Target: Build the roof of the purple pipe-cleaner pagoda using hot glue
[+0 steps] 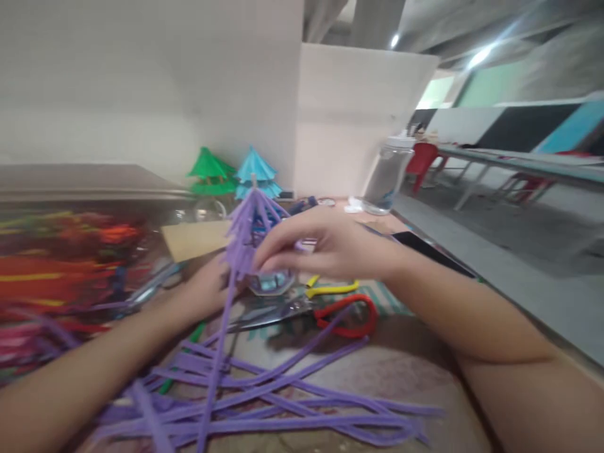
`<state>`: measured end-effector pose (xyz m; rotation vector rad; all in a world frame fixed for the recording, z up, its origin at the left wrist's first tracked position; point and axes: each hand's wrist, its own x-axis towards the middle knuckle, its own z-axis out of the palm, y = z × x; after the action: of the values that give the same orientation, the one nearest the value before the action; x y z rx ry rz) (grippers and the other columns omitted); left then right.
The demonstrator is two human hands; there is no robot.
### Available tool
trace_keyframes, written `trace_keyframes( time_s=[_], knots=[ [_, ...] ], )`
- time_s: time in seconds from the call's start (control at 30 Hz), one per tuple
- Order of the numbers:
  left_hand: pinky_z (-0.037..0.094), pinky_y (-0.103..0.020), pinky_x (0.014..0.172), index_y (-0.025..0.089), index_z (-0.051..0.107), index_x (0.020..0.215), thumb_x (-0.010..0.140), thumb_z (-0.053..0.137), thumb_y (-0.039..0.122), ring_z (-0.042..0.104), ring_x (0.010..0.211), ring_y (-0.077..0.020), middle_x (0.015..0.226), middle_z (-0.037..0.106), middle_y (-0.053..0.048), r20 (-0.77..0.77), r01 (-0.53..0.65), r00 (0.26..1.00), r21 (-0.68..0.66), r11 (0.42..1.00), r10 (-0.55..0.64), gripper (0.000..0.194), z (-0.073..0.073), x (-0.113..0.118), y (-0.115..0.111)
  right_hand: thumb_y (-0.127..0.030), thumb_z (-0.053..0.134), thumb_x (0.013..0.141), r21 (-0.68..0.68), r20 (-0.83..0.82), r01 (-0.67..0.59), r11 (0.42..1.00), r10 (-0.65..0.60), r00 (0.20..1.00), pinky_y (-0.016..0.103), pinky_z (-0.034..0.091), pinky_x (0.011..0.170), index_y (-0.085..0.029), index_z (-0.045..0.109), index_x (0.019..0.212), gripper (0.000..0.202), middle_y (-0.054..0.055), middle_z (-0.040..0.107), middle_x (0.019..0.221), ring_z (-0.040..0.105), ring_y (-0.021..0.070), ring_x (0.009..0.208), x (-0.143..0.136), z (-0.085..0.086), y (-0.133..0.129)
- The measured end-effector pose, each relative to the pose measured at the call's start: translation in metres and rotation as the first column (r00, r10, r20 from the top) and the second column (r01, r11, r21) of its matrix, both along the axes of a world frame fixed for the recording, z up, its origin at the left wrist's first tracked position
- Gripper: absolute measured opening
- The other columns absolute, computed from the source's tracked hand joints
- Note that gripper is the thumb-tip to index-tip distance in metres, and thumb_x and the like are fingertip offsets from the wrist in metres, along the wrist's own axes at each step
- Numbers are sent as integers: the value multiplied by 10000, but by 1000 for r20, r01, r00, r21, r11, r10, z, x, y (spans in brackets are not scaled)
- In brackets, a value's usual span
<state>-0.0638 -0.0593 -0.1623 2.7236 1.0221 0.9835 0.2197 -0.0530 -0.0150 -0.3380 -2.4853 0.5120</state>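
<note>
A purple pipe-cleaner tree [243,242] stands upright on a thin stick in front of me, its strands sloping down from the tip. My left hand [212,283] is closed at its lower left side, with most of the fingers hidden behind the purple strands. From the right, my right hand [325,242] reaches over and pinches at the tree's lower right edge with thumb and fingers together. One long purple pipe cleaner [217,365] hangs from the tree toward me. Several loose purple pipe cleaners [302,421] lie crossed on the table below.
Scissors with red handles [346,316] lie under my right hand, near a yellow handle [333,287]. Behind stand a green tree [211,170] and a blue tree [256,170]. A clear jar [387,176] is at the back right. Colourful bundles [61,264] lie left.
</note>
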Motion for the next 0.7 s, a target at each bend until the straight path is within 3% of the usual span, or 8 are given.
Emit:
trace_keyframes(
  time_s=[0.03,0.1,0.17,0.3,0.47,0.57,0.7],
  knots=[
    [495,-448,1052,184,606,1268,952,558,375,594,1205,-281,1333,611,-88,-25,-5,1000,-5,1000,5,372,4,10,22,-232,616,936,8,-88,137,991,-136,987,201,464,713,-136,737,912,156,17,738,859,647,100,782,4,2,8],
    [456,-478,1097,151,636,1196,926,573,362,567,1252,-311,1352,600,-131,-51,-1,999,-26,1000,0,348,3,22,58,-309,601,942,-10,-190,419,908,-413,891,235,427,643,-131,729,862,234,13,696,745,603,115,695,12,5,23],
    [451,-479,1103,154,654,1126,902,584,320,567,1254,-309,1322,616,-139,-34,16,999,-20,1000,-17,287,-2,26,75,-310,580,942,0,-144,524,852,-518,843,253,414,647,-135,734,875,243,28,701,763,601,130,704,20,7,32],
    [443,-471,1111,161,597,1240,902,587,306,545,1283,-301,1343,601,-149,-38,31,999,-17,999,-31,367,-5,25,67,-267,585,919,88,35,513,854,-517,855,260,415,667,-164,750,940,195,45,734,843,623,142,743,22,6,31],
    [437,-453,1118,172,612,1186,922,575,317,544,1281,-290,1317,614,-143,-29,39,999,-1,999,-39,304,-3,24,63,-209,586,911,99,40,541,835,-546,837,261,424,677,-178,776,971,202,50,761,895,643,142,759,10,5,18],
    [399,-470,1149,183,586,1251,922,578,321,510,1323,-296,1374,582,-138,-16,61,998,-13,998,-62,357,-4,23,66,-298,568,942,23,87,533,846,-533,842,265,420,661,-187,782,1015,252,55,761,909,629,141,746,8,6,15],
    [401,-478,1145,197,564,1298,934,553,309,501,1335,-302,1407,562,-134,-11,69,998,-12,998,-69,381,-5,24,67,-383,678,862,-151,127,544,825,-530,839,249,351,533,-184,758,1105,324,10,695,704,540,114,589,4,4,16]
  ],
)
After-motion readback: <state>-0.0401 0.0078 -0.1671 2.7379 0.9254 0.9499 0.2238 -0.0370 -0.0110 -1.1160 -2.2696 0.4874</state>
